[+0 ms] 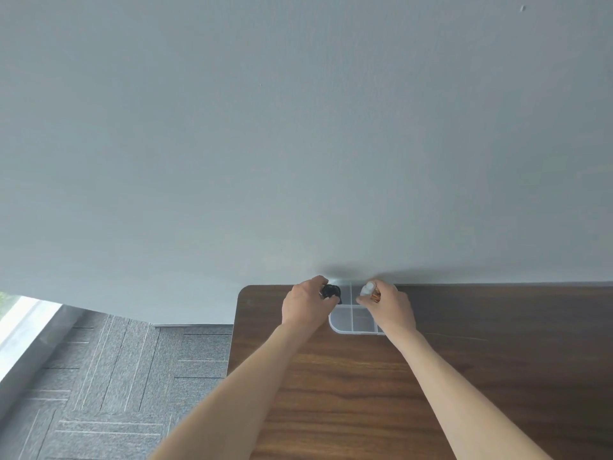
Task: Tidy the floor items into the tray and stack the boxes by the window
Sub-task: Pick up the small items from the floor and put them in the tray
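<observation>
A clear plastic tray [356, 329] with divided compartments sits on the dark wooden table [365, 393], pushed against the wall. My left hand [306, 305] hovers at the tray's left side, shut on a small black round object [331, 291]. My right hand [389, 308] covers the tray's right side and grips a small item [371, 291] with a white end and an orange-brown body. The far compartments and the tray's right edge are hidden by my hands.
A plain grey-blue wall [298, 144] rises right behind the table. Grey patterned carpet [116, 376] lies to the left of the table's rounded corner. A bright window sill [23, 320] runs along the far left.
</observation>
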